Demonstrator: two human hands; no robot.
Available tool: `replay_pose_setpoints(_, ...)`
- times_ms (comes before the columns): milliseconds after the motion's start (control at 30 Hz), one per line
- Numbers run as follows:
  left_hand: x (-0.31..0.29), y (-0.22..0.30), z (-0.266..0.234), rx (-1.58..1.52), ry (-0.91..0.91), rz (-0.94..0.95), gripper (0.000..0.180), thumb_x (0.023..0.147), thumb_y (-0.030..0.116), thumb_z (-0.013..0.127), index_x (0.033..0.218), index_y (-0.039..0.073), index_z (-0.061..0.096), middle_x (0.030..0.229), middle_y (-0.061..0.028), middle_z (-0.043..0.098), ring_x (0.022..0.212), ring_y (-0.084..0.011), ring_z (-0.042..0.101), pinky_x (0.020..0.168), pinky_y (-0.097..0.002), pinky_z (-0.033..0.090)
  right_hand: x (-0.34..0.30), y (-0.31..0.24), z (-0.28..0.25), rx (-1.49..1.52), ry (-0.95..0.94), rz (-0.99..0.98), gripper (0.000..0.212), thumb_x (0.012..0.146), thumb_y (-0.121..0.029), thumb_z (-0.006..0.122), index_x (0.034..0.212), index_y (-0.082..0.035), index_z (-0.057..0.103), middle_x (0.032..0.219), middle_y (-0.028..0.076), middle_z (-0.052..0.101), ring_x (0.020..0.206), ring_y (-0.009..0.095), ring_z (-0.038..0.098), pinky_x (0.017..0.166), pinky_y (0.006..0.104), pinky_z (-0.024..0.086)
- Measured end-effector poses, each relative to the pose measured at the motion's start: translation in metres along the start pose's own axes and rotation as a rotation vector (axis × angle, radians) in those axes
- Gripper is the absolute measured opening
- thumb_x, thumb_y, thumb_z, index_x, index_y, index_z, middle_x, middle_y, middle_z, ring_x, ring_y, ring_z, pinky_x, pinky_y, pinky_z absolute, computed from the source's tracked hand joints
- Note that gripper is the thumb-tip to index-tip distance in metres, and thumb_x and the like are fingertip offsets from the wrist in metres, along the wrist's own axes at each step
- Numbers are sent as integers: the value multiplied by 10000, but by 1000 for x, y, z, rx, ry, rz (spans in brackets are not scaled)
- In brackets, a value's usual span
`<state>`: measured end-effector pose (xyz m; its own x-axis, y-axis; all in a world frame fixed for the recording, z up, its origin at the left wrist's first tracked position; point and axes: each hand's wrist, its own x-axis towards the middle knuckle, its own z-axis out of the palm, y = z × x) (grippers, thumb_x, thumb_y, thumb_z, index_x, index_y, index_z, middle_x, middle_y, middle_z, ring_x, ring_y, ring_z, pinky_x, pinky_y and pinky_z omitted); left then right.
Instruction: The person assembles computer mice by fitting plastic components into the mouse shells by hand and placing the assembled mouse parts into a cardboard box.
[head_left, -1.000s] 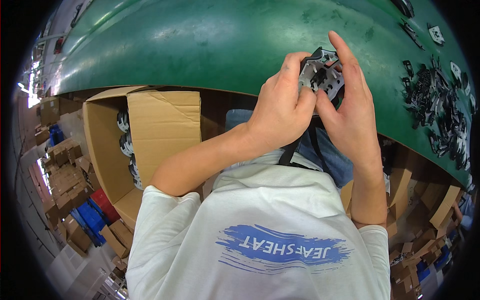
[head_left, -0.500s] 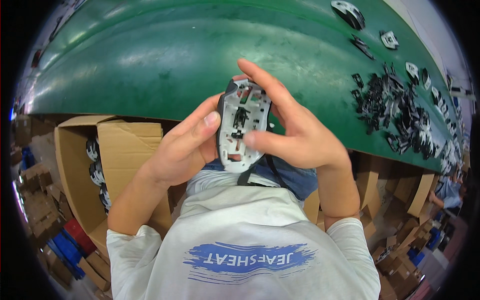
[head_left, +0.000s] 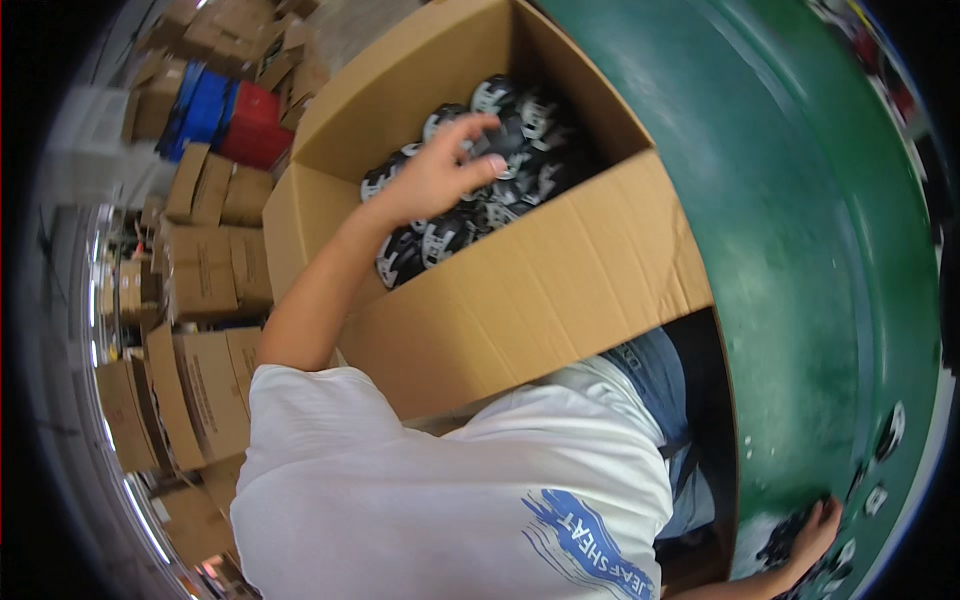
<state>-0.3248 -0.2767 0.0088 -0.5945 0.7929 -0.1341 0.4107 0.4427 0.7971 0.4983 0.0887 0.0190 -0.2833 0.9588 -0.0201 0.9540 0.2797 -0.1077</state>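
My left hand point(head_left: 437, 172) is over an open cardboard box point(head_left: 540, 285), its fingers and thumb spread apart. A dark blurred shape shows between them, just above the black-and-white plastic shells point(head_left: 447, 238) that lie heaped in the box. At the lower right, my right hand point(head_left: 817, 532) reaches over the green table point(head_left: 790, 350) to a pile of small black plastic parts point(head_left: 780, 540). Its fingertips are at the pile, small in the picture, and whether they grip a part is hidden.
Beyond the pile, a black-and-white shell point(head_left: 890, 430) and a small white part point(head_left: 875, 500) lie near the table's edge. Stacked cardboard boxes point(head_left: 205, 270) stand at the left, with blue point(head_left: 203, 105) and red point(head_left: 252, 128) crates behind them.
The view has turned left toward the box. Both hands have come off the grey-and-black shell they held; the left moved over the box, the right to the pile of black parts.
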Motion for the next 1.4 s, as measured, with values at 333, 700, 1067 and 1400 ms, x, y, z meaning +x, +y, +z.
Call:
replay_pose_setpoints(333,-19,-69,59,448,-288,-36,726,929,438,820,1485,75,525,1347,-239,546,1248,-438,632,1042,-502,543,52,-101,-1,273,-21,-51,296,1092,-107,606,1349,39,631,1295,123,679,1183,236,637,1037,352,497)
replay_pose_setpoints(700,36,-42,44,331,-104,-1,712,1001,492,743,1517,34,566,1435,-239,617,1224,-386,671,1037,-428,552,55,-162,34,575,144,56,395,1052,-75,689,1439,-14,637,1333,130,703,1220,212,658,1072,348,503)
replay_pose_setpoints(1067,184,256,176,-163,-26,477,373,1113,159,602,1473,61,597,1330,-74,670,1109,-148,655,969,-307,526,121,-186,50,835,411,66,267,939,-14,754,1205,-29,744,1184,147,778,1025,259,770,927,365,613)
replay_pose_setpoints(1400,199,520,642,53,-653,1273,761,987,290,754,1666,206,421,1650,-186,435,1521,-389,442,1215,-502,435,137,-127,50,676,560,-148,258,918,-30,758,1175,-47,745,1102,135,761,984,345,746,855,432,598)
